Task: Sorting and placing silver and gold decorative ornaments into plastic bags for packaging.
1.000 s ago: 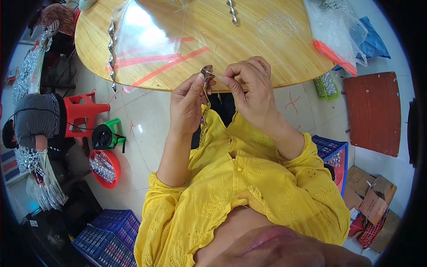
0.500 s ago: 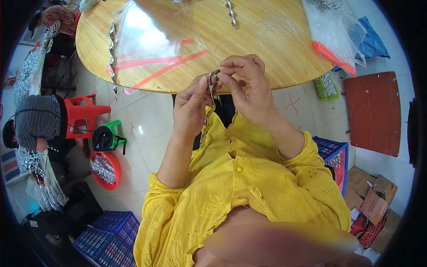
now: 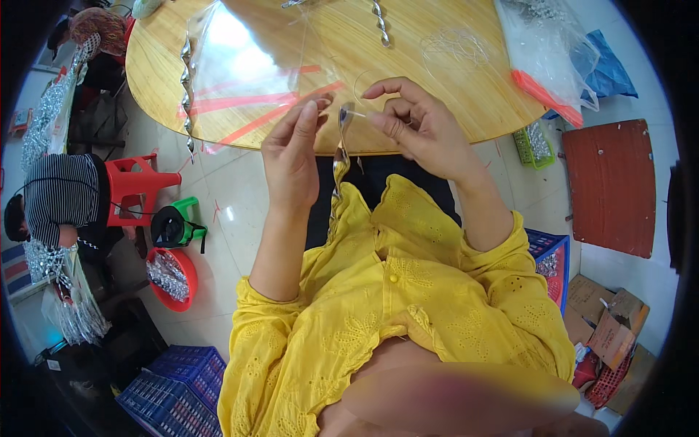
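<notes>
A shiny twisted strip (image 3: 340, 167), silver and gold-brown, hangs upright in front of my yellow shirt, its top level with the table's near edge. A thin clear thread runs from the strip's top into my right hand (image 3: 429, 135), which pinches it between thumb and fingers. Part of the thread loops up over the table. My left hand (image 3: 293, 149) is just left of the strip, apart from it, with thumb and fingers parted and nothing seen in them.
On the round wooden table (image 3: 408, 65) lie clear plastic bags (image 3: 233, 54), two twisted strips (image 3: 186, 87) and a tangle of clear thread (image 3: 457, 47). A filled plastic bag (image 3: 546, 44) sits at its right. Blue crates (image 3: 175, 386) and a red basin (image 3: 191, 273) stand on the floor; a person in stripes works at left.
My left hand has let go of the strip and moved left. My right hand has drawn slightly right with the thread, and the strip now hangs from it.
</notes>
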The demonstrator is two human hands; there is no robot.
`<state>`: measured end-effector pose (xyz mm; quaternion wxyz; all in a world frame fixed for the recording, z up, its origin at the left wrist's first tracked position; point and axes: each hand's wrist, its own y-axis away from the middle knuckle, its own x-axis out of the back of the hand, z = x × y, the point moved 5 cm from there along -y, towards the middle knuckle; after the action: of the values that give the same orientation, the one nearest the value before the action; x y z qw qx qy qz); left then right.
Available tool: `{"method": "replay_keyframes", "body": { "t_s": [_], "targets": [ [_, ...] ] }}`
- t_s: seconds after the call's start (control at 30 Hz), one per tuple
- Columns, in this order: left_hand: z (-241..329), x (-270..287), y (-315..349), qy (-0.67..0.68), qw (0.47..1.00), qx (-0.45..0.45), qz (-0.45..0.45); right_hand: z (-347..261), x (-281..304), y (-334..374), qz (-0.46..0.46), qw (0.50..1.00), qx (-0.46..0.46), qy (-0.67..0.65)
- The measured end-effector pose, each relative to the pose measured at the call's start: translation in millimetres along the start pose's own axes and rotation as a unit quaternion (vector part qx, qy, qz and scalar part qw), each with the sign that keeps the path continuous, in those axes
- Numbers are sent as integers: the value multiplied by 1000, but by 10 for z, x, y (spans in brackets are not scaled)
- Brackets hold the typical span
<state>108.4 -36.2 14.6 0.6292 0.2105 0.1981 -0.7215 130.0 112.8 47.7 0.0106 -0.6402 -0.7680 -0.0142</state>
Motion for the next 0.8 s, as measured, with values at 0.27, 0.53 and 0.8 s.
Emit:
{"method": "replay_keyframes", "body": {
  "t_s": [0.27,0.53,0.8],
  "targets": [
    [77,-363,-68,38,995,-2,-90,-141,-112,-140,32,977,148,151],
    [-25,-216,-77,-119,983,11,-137,-274,81,-200,46,979,111,167],
    [197,-363,-147,-79,987,66,-125,-471,90,-212,26,978,125,165]
  ]
}}
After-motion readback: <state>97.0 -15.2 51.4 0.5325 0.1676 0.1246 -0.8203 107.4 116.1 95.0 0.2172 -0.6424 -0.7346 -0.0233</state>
